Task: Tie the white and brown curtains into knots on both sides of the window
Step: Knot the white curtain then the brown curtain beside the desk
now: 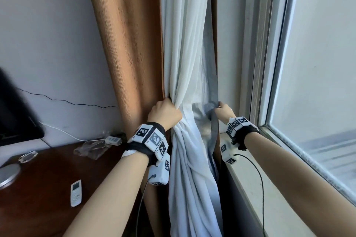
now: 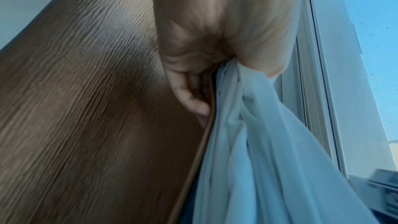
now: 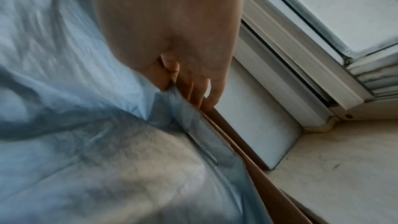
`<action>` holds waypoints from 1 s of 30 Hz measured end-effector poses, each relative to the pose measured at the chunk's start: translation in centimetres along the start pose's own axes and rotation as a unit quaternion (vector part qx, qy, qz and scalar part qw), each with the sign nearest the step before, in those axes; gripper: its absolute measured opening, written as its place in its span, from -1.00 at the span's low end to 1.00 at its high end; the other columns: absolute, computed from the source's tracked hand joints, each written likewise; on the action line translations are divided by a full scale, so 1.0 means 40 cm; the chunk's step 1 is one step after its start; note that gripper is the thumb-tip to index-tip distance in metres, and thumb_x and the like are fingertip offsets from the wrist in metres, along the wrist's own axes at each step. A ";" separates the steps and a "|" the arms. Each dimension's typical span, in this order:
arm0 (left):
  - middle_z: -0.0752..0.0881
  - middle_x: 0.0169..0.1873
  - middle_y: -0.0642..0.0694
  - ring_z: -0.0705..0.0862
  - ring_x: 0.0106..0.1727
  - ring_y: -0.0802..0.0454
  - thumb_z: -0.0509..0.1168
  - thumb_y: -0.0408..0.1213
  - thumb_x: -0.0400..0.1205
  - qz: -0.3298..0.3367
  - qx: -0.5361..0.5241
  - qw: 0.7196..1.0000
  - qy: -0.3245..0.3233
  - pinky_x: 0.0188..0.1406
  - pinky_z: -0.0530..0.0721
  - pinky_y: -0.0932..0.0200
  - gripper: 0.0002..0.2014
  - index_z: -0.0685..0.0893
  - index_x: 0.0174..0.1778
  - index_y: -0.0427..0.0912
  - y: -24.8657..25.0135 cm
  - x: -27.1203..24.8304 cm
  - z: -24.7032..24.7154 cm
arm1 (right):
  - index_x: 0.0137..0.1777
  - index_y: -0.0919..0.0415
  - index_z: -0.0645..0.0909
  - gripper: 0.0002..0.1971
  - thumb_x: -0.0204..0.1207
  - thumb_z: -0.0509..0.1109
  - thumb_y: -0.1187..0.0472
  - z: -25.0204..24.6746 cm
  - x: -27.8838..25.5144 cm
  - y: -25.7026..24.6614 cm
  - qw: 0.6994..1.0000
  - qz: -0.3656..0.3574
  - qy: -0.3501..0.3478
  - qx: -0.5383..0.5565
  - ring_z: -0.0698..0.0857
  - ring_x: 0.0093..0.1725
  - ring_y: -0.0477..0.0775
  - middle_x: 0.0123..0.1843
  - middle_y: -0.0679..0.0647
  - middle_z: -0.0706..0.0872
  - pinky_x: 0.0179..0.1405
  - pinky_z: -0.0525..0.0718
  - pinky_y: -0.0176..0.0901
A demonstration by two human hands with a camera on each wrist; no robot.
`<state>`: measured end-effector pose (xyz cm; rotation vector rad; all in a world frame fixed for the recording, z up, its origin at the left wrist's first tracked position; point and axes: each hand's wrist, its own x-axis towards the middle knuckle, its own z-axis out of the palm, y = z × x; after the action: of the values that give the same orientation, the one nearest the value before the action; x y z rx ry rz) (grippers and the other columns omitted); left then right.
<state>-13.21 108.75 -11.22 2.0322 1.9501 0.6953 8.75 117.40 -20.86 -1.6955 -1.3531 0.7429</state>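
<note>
A brown curtain (image 1: 127, 44) hangs left of the window, with a sheer white curtain (image 1: 183, 44) beside it. My left hand (image 1: 165, 113) grips a gathered bunch of the white curtain (image 2: 258, 142) against the edge of the brown curtain (image 2: 86, 108). My right hand (image 1: 223, 110) pinches the far hemmed edge of the curtain with its grey lining (image 1: 210, 90) and pulls it toward the window frame. In the right wrist view my fingers (image 3: 185, 88) hold that hem (image 3: 200, 125), brown fabric (image 3: 269, 185) showing behind it.
A white window sill (image 1: 256, 188) and window frame (image 1: 260, 63) lie to the right. At left stands a dark wooden table (image 1: 48, 188) with a white remote (image 1: 76, 192), a plastic wrapper (image 1: 90, 149), a glass ashtray (image 1: 28, 156) and a cable adapter (image 1: 113, 140).
</note>
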 end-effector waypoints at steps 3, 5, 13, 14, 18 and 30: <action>0.57 0.31 -0.38 0.54 0.34 -0.38 0.17 -0.15 0.62 -0.004 0.016 0.999 0.041 0.29 0.54 -0.09 -0.60 0.53 0.30 -0.30 0.021 -0.013 0.000 | 0.44 0.17 0.47 -0.57 0.58 0.09 0.31 -0.038 -0.088 0.016 0.999 -0.033 0.019 0.034 0.59 0.27 0.23 0.31 0.17 0.63 0.24 0.52 -0.05; 0.59 0.29 -0.39 0.56 0.32 -0.39 0.17 -0.20 0.62 -0.005 0.024 0.998 0.060 0.25 0.53 -0.11 -0.63 0.55 0.28 -0.32 0.035 -0.015 0.007 | 0.33 0.15 0.49 -0.66 0.60 0.08 0.26 -0.054 -0.165 0.024 0.995 -0.087 0.035 0.010 0.64 0.02 0.25 0.10 0.18 0.71 -0.03 0.55 -0.02; 0.63 0.25 -0.34 0.60 0.26 -0.37 0.23 -0.19 0.59 0.002 -0.001 0.999 0.043 0.17 0.58 -0.08 -0.62 0.57 0.28 -0.29 0.092 -0.029 0.050 | 0.23 0.17 0.23 -0.68 0.51 0.16 0.34 -0.048 -0.376 -0.039 0.934 -0.283 0.012 -0.218 0.58 -0.37 0.44 -0.35 0.28 0.65 -0.44 0.39 0.00; 0.62 0.26 -0.34 0.60 0.26 -0.37 0.24 -0.20 0.59 0.000 -0.007 0.999 0.036 0.18 0.58 -0.09 -0.62 0.56 0.29 -0.29 0.097 -0.031 0.051 | 0.26 0.19 0.23 -0.64 0.49 0.17 0.36 -0.046 -0.390 -0.056 0.925 -0.293 0.008 -0.242 0.59 -0.37 0.43 -0.35 0.29 0.66 -0.45 0.36 -0.04; 0.60 0.30 -0.35 0.58 0.30 -0.37 0.28 -0.15 0.57 0.004 -0.038 0.999 -0.012 0.27 0.59 -0.11 -0.53 0.51 0.35 -0.31 0.102 -0.032 0.048 | 0.30 0.27 0.27 -0.60 0.45 0.16 0.33 -0.044 -0.443 -0.099 0.896 -0.306 -0.002 -0.322 0.55 -0.41 0.37 -0.35 0.22 0.63 -0.43 0.35 -0.08; 0.57 0.41 -0.12 0.52 0.45 -0.12 0.21 0.60 0.25 0.021 -0.180 0.975 -0.131 0.47 0.45 0.00 0.07 0.46 0.51 -0.14 0.144 -0.060 0.055 | 0.42 0.35 0.26 -0.58 0.55 0.13 0.35 -0.038 -0.463 -0.107 0.866 -0.314 0.022 -0.389 0.50 -0.54 0.28 -0.44 0.11 0.50 -0.60 0.15 -0.09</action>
<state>-7.10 106.24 -10.71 1.8398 1.5140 0.6906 3.39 99.48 -17.21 -1.6267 -2.1895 -0.2736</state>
